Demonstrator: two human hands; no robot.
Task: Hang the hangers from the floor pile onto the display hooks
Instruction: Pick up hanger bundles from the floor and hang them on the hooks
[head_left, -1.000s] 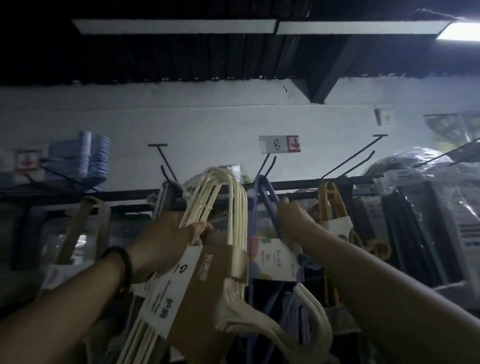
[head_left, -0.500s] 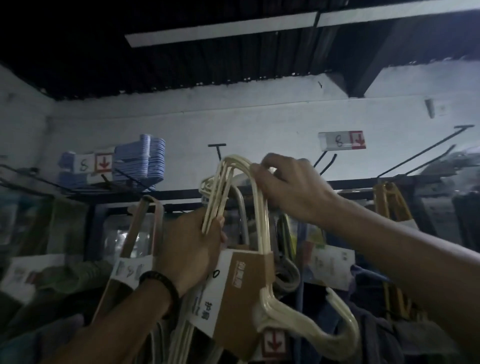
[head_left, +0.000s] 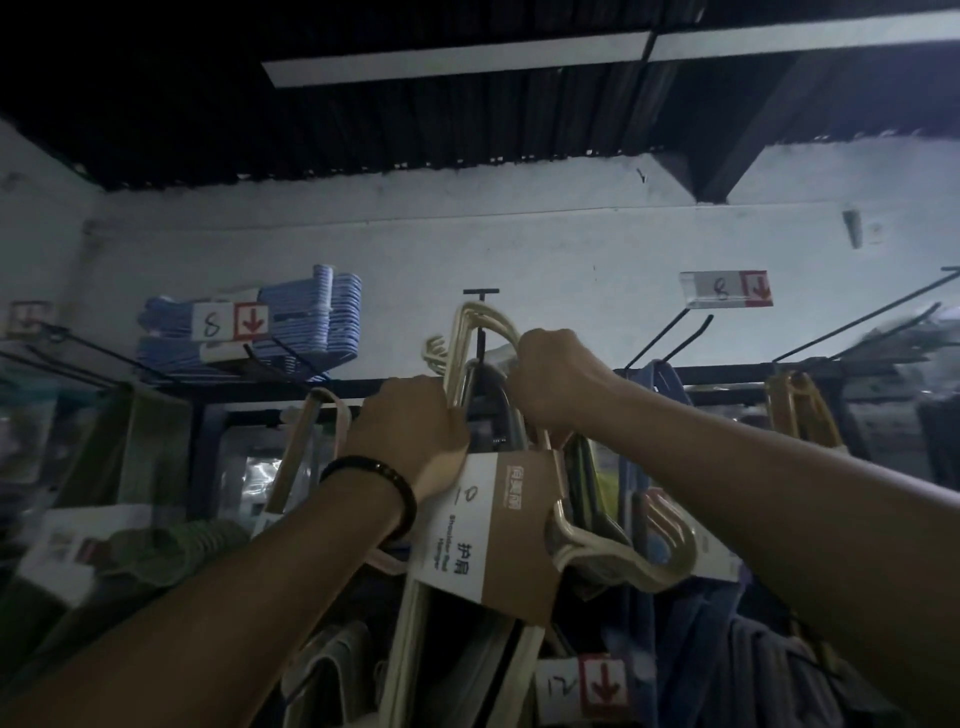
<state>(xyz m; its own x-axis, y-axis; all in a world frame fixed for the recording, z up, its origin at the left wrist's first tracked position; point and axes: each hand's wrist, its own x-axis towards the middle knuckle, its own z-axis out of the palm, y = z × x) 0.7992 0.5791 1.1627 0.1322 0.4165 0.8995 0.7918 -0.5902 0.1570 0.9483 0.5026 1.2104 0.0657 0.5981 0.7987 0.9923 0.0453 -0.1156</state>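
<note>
Cream hanger bundle (head_left: 483, 525): I now have its hook loops raised to the black display hook (head_left: 481, 332), higher than half a second ago; threading looks close.
Right hand (head_left: 558, 382): fist closed on the loops, having dropped from their top.
Left hand (head_left: 410, 431): clamped around the necks above the cardboard sleeve (head_left: 511, 525).
Seating: dim, I can't confirm it.

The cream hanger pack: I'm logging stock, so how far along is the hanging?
Done: blue hangers and yellow hangers already hang on hooks. In hand: the left hand and right hand hold the cream hanger pack up at the display hook. Left: whether it's seated is unclear; the floor pile is out of view.
</note>
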